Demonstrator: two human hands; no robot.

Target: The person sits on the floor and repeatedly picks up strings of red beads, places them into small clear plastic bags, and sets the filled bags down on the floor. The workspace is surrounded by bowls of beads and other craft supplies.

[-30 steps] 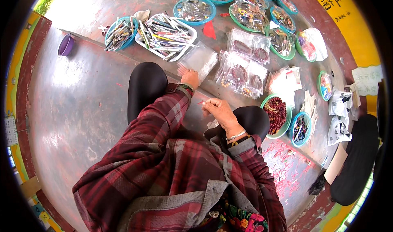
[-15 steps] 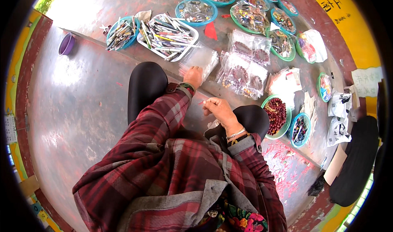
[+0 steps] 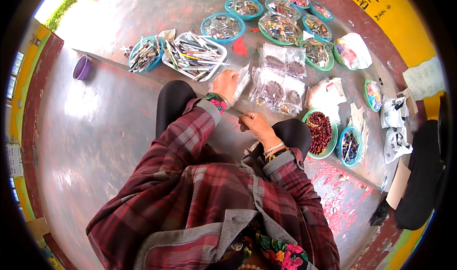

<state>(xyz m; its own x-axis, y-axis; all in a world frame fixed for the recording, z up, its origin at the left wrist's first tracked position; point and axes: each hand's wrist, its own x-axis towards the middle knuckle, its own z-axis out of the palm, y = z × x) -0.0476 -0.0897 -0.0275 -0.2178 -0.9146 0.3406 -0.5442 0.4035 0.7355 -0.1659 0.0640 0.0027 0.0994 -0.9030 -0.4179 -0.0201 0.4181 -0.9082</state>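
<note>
My left hand [image 3: 225, 84] is curled over a stack of clear plastic bags [image 3: 243, 82] on the raised floor ledge in front of me. Its fingertips press in at the bags and are partly hidden. My right hand [image 3: 256, 125] hovers between my knees, thumb and fingers pinched on a thin red strip that barely shows at the fingertips. To the right of the stack lie clear bags of dark beaded bracelets [image 3: 276, 86]. A green bowl of dark red beads [image 3: 320, 133] stands beside my right knee.
A white basket of pens [image 3: 194, 55] and a blue basket of pens [image 3: 145, 55] stand ahead. Several bowls of small items, including a blue bowl [image 3: 223, 27], fill the far right. A small blue basket [image 3: 350, 146] is by the bead bowl. Red scraps [image 3: 340, 198] litter the floor at right.
My left hand has lifted and curled more over the bag stack, its wrist turning. My right hand has barely moved. The whole view has shifted slightly.
</note>
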